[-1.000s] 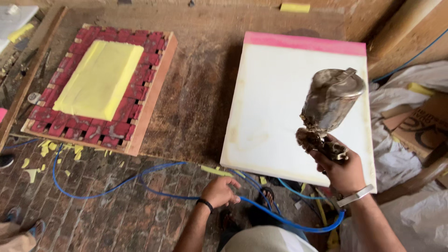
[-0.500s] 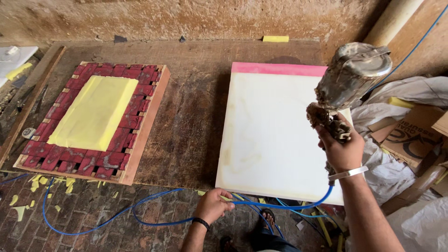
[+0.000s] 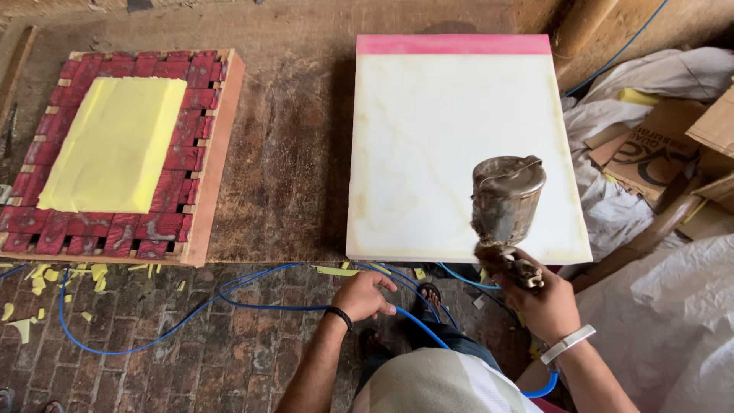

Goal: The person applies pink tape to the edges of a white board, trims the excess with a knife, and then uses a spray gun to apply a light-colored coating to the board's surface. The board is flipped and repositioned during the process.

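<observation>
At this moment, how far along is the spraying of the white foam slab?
Done: faint yellowish streaks already show across the white foam slab. In hand: the right hand holds the spray gun over its near right corner, and the left hand grips the blue hose. Left: much of the slab looks bare white.

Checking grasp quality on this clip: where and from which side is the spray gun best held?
By the handle under the metal cup, from below and behind, as the right hand holds the spray gun. The heavy cup sits upright on top, so a low grip keeps it level; the left hand holds the blue hose aside.
</observation>
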